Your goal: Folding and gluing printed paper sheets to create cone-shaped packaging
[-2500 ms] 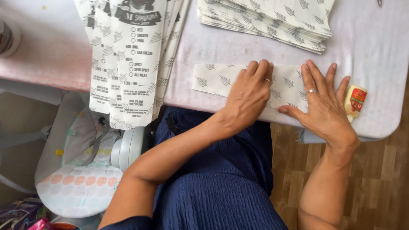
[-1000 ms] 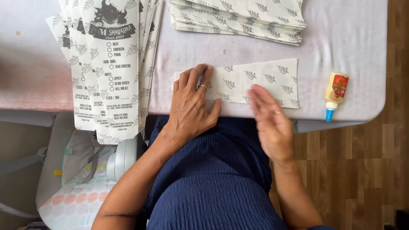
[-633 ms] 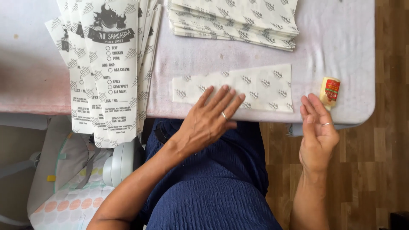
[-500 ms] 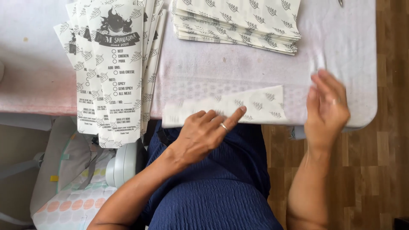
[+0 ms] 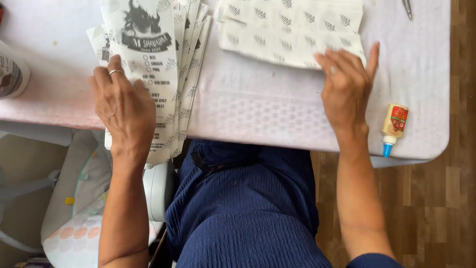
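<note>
So the left hand [image 5: 124, 106] lies flat on the printed paper bags [image 5: 158, 59] — long axis running off the surface [image 5: 258, 114] edge — right hand [image 5: 347, 84] open-flat on the folded stack [image 5: 292, 30] beside them.

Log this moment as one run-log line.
left hand: flat on printed paper bag stack | right hand: on folded leaf-patterned paper pile | small glue bottle: untouched

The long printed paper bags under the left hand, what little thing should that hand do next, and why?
Probably slide the top sheet off the stack of long white printed paper bags toward the bare middle of the pale cloth-covered table. The left hand lies flat on that stack, which overhangs the table edge, while the right hand rests on the pile of folded leaf-patterned paper pieces.
</note>
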